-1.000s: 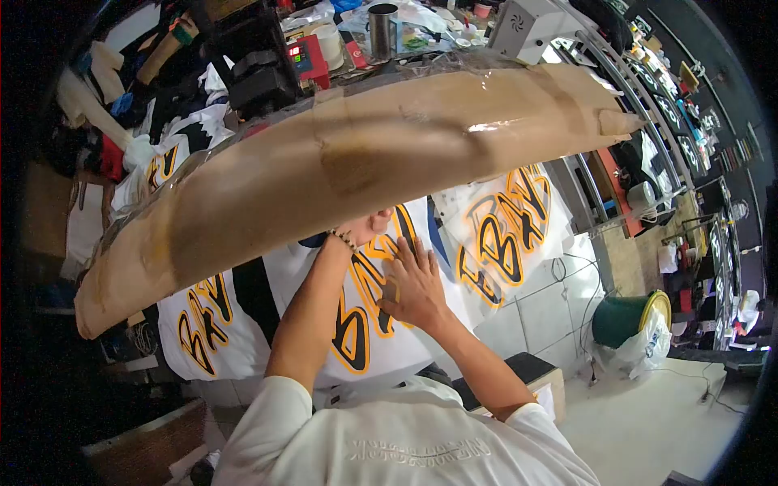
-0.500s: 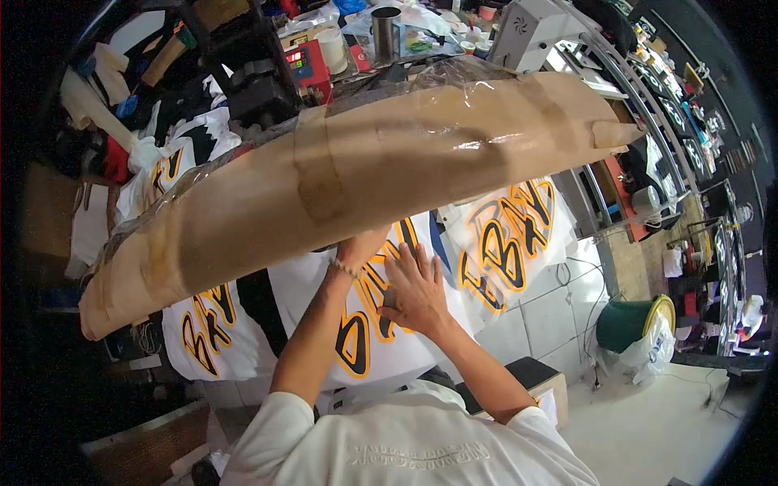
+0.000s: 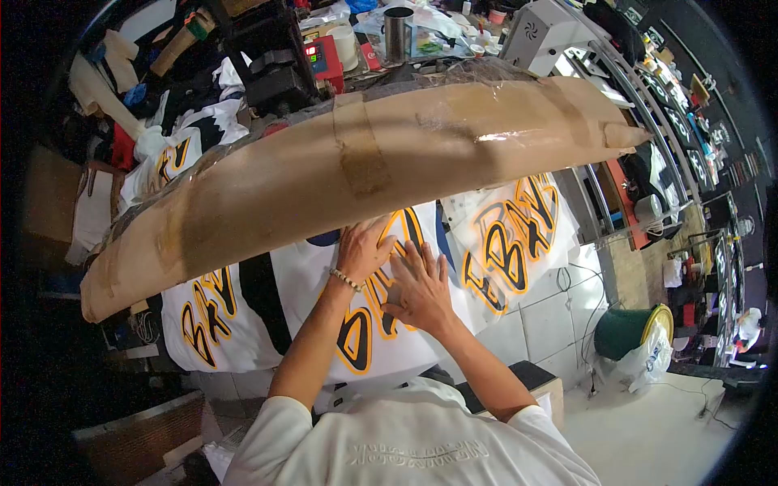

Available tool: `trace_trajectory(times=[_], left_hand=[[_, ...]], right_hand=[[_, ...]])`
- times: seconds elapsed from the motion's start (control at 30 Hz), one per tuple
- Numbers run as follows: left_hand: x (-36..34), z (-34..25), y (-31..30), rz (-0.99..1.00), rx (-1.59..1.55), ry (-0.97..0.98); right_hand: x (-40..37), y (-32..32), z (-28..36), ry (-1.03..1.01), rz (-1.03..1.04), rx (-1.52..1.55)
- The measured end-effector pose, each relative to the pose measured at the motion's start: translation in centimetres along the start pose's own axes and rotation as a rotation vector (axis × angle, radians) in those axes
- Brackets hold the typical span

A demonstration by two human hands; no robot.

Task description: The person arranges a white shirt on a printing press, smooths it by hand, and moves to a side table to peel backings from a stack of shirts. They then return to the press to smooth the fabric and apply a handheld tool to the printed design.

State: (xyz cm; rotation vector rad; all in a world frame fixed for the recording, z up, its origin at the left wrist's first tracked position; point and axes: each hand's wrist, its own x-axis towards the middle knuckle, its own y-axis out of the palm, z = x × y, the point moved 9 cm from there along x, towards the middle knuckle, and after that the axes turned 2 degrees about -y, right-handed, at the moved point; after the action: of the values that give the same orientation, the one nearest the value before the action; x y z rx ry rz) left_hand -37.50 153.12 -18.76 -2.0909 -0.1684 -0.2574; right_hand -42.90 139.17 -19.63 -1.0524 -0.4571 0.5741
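My left hand, with a beaded bracelet at its wrist, lies on a white fabric piece printed with black letters edged in orange. Its fingertips reach the lower edge of a long brown cover, taped and partly wrapped in clear plastic. My right hand rests flat on the same fabric just to the right, fingers spread over the print. Neither hand holds anything. The cover hides the upper part of the fabric.
Similar printed pieces lie left and right. Beyond the cover stand a red box with a digital display, a metal cup and a white machine. A green bin stands on the floor at right.
My left hand has come out from under the brown cover's edge and now shows more fully on the fabric. My right hand stays spread in nearly the same place.
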Motion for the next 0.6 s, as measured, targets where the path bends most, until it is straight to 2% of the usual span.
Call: trace_trajectory(times=[0.4, 0.5, 0.57, 0.6], left_hand=[[0.2, 0.5, 0.3, 0.029, 0.018, -0.014], [0.9, 0.2, 0.2, -0.018, 0.033, 0.011], [2.4, 0.1, -0.9, -0.207, -0.112, 0.021], [3.2, 0.5, -0.4, -0.208, -0.111, 0.021]], right_hand=[[0.1, -0.1, 0.0, 0.006, 0.022, 0.002], [0.1, 0.2, 0.0, 0.011, 0.061, -0.001], [0.1, 0.1, 0.1, 0.015, 0.048, -0.004], [0.2, 0.0, 0.1, 0.019, 0.036, -0.007]])
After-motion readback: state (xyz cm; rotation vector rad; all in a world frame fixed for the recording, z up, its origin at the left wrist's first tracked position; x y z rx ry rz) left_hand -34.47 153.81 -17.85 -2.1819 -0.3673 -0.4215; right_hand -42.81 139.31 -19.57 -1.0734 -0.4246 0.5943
